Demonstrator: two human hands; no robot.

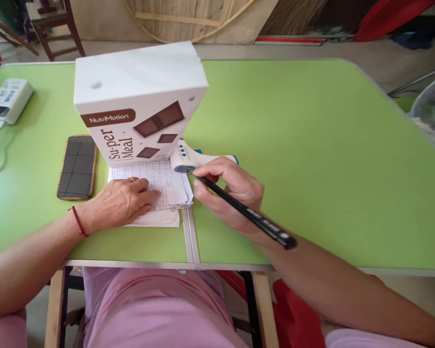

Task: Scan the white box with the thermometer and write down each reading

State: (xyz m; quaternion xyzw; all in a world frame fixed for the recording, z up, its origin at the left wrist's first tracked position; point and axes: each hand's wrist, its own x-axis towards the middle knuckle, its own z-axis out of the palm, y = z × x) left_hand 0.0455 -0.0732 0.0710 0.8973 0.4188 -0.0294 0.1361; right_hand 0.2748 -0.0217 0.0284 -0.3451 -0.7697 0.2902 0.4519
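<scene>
Under my left hand (pixel 125 200) lies a stack of handwritten paper sheets (pixel 176 186); the fingers rest on it, slightly spread. My right hand (pixel 235 193) grips a black pen (pixel 239 205), its tip end at the fingers and its other end tilted up towards me. The pen's point is beside the papers' right edge; whether it touches anything I cannot tell. A white infrared thermometer (pixel 183 157) with blue parts lies just beyond my right fingertips. Behind the papers stands a tall white box (pixel 141 101) printed with brown bars, hiding the area behind it.
A phone-like dark panel with a wooden rim (pixel 77 166) lies left of the box. A white device with a cable (pixel 12 99) sits at the far left. The green folding table (pixel 311 145) has a metal seam near the papers. Chairs stand beyond its far left edge.
</scene>
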